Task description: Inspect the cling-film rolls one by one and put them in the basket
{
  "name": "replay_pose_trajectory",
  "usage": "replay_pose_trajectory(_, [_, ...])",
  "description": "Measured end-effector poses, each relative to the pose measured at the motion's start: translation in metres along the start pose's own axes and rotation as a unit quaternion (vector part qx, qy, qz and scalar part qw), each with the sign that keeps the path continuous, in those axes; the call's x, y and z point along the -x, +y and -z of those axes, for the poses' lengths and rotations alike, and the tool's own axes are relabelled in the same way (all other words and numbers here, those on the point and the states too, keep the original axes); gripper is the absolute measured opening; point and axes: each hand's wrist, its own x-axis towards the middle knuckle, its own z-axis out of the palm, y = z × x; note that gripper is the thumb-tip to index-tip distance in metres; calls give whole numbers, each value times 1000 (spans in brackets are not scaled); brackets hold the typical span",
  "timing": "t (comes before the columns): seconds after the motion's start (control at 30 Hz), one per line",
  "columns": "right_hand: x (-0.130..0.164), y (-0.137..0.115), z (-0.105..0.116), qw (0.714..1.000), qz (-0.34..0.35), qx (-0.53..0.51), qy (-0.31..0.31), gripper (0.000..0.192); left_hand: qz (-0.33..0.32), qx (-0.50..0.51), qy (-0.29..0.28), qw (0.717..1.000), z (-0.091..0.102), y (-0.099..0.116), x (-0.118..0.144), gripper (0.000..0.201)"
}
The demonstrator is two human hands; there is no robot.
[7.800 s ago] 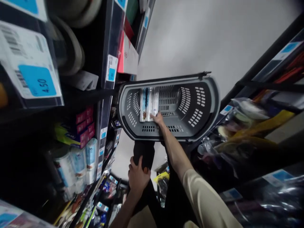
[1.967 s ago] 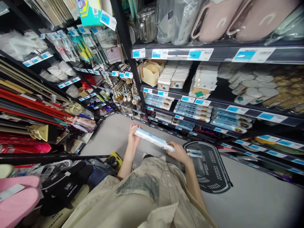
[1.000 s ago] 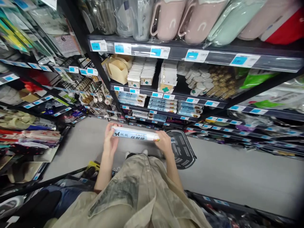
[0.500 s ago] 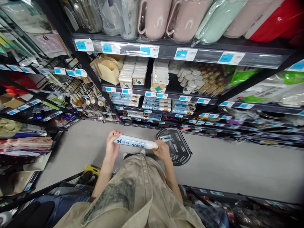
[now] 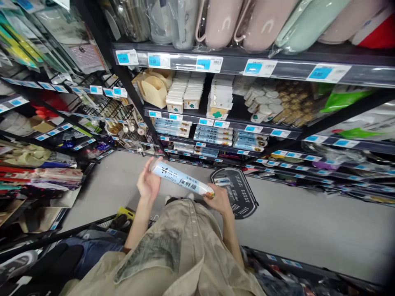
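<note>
I hold a long pale blue and white roll of cling film (image 5: 183, 179) in front of me, one end in each hand. My left hand (image 5: 148, 183) cups its upper left end, fingers partly spread. My right hand (image 5: 217, 197) grips its lower right end. The roll slants down to the right, with its printed label facing me. Beyond my right hand, on the floor, lies a grey shopping basket (image 5: 239, 197) with a few similar rolls in it.
Black shelves (image 5: 216, 65) with blue price tags stand ahead, stocked with matching rolls (image 5: 212, 136), small boxes and pink mugs. More racks with hanging goods fill the left side. Grey floor (image 5: 308, 222) stretches to the right. A low shelf edge runs behind me.
The roll has tilted from nearly level to slanting down to the right, and my left hand has opened around its end. The view has shifted slightly.
</note>
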Motion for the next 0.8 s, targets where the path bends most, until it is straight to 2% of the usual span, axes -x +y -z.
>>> replay_pose_trajectory(0.13, [-1, -9, 15, 999, 19, -43, 18, 39, -7, 38, -6, 999, -1, 8, 1, 46])
replay_pose_trajectory(0.23, [-3, -11, 20, 999, 21, -36, -10, 39, -7, 41, -20, 999, -5, 6, 3, 51])
replay_pose_trajectory(0.37, [-1, -9, 13, 997, -9, 36, -72, 36, 0, 17, -18, 1000, -7, -2, 6, 54])
replay_pose_trajectory(0.47, [5, -10, 4, 994, -33, 46, -95, 35, 11, -3, 16, 1000, -2, -7, 5, 40])
replay_pose_trajectory(0.63, [10, -14, -5, 993, -31, 53, -103, 36, 16, -16, 21, 1000, 7, -7, 4, 33])
replay_pose_trajectory(0.8, [9, -11, -3, 993, -37, 51, -101, 37, 16, 7, 27, 999, 5, -6, 8, 35])
